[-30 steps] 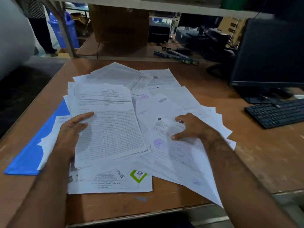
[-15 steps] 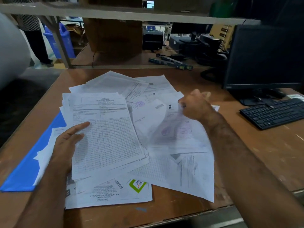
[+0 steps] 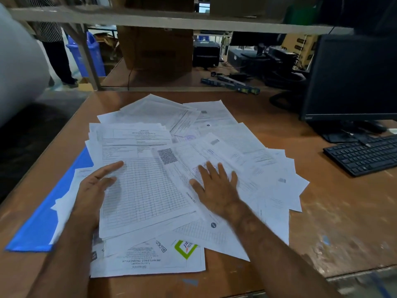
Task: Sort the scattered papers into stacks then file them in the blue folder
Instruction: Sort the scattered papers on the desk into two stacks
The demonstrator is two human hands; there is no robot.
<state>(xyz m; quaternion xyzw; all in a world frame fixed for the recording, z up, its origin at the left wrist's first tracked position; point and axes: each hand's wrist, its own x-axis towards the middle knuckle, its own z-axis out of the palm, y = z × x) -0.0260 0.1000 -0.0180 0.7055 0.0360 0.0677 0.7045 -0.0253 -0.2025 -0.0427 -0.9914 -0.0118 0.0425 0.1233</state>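
Observation:
Scattered white papers [image 3: 247, 147] cover the middle of the brown table [image 3: 343, 211]. A squared-up stack topped by a gridded form [image 3: 146, 190] lies at the left of the pile. My left hand [image 3: 92, 190] rests flat on that stack's left edge, fingers spread. Pressing flat on a tilted sheet with a QR code [image 3: 169, 157], my right hand [image 3: 217, 190] has its fingers apart, just right of the stack. The blue folder [image 3: 43, 222] lies under the papers at the left, only its left strip showing.
A black keyboard [image 3: 363, 155] and a dark monitor [image 3: 352, 78] stand at the right. A shelf board [image 3: 171, 20] runs overhead at the back. A cardboard box [image 3: 156, 48] and a person's legs [image 3: 60, 59] are behind the table.
My right hand lifted a sheet from the right of the pile, carried it left and laid it down beside the stack. It now presses flat. My left hand stayed on the stack.

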